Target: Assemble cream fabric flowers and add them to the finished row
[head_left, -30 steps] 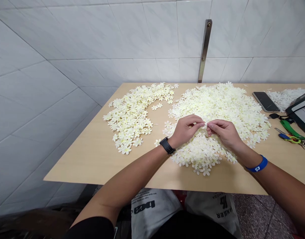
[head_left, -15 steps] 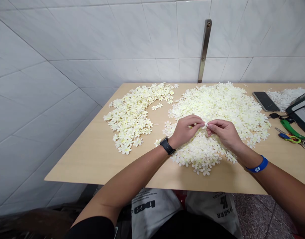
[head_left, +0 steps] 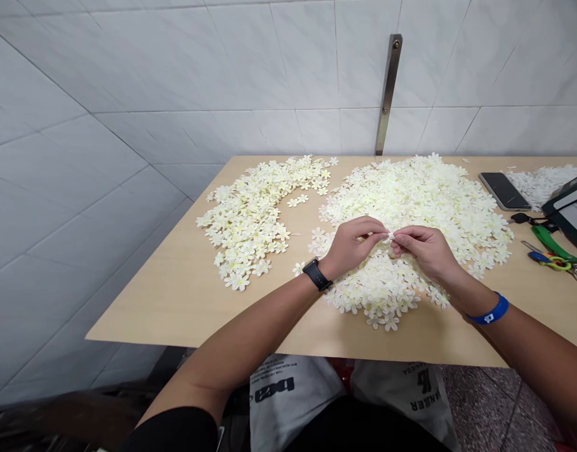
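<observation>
My left hand (head_left: 353,243) and my right hand (head_left: 422,248) meet fingertip to fingertip above a big heap of cream fabric flowers (head_left: 424,201). Both pinch one small cream flower (head_left: 388,237) between thumb and fingers. The left wrist carries a black watch (head_left: 315,274), the right a blue band (head_left: 490,311). A second, thinner spread of the same flowers (head_left: 255,213) lies to the left on the wooden table (head_left: 175,295).
At the right edge lie a dark phone (head_left: 503,191), a pile of white pieces (head_left: 542,182), a black device (head_left: 571,204), and keys with green and blue tags (head_left: 549,251). A metal bracket (head_left: 387,94) runs up the tiled wall behind.
Both hands stay pinched on the small flower, with only slight finger movement. The view has shifted a little.
</observation>
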Action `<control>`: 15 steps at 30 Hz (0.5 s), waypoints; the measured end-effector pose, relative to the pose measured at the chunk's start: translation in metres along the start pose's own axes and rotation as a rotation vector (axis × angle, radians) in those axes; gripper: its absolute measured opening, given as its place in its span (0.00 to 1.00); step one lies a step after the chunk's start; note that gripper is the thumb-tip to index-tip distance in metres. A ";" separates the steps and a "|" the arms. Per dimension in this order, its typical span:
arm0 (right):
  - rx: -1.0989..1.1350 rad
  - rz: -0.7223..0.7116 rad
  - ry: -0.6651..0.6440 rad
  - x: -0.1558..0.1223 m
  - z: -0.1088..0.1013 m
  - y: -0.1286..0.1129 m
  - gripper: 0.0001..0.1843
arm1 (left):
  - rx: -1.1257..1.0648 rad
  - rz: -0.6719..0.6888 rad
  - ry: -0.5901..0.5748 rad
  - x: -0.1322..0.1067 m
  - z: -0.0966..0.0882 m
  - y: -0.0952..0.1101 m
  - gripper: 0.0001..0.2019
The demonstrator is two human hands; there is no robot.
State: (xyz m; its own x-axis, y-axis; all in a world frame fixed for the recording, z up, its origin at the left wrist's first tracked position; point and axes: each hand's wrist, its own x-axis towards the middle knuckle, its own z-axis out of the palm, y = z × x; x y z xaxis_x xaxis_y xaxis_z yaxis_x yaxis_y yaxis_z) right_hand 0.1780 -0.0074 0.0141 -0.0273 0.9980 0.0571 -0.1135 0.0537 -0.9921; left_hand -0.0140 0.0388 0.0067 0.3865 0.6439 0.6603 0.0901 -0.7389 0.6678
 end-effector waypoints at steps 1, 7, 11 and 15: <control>-0.004 0.001 -0.004 0.000 0.000 0.000 0.18 | 0.000 0.000 0.000 0.000 0.000 0.000 0.08; -0.095 -0.053 -0.007 -0.001 -0.001 0.003 0.13 | 0.047 -0.021 -0.039 0.000 0.001 0.004 0.07; -0.206 -0.075 0.019 -0.002 -0.001 0.005 0.07 | 0.120 0.003 -0.063 -0.002 0.003 0.005 0.07; -0.262 -0.078 0.037 -0.003 0.000 0.003 0.06 | 0.209 0.041 -0.046 -0.003 0.003 0.005 0.09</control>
State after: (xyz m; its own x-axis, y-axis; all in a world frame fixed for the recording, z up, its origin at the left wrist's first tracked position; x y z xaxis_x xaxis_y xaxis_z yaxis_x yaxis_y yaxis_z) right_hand 0.1781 -0.0103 0.0107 0.0086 0.9907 0.1356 0.1475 0.1329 -0.9801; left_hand -0.0122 0.0324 0.0070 0.4346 0.6063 0.6660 0.2599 -0.7925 0.5518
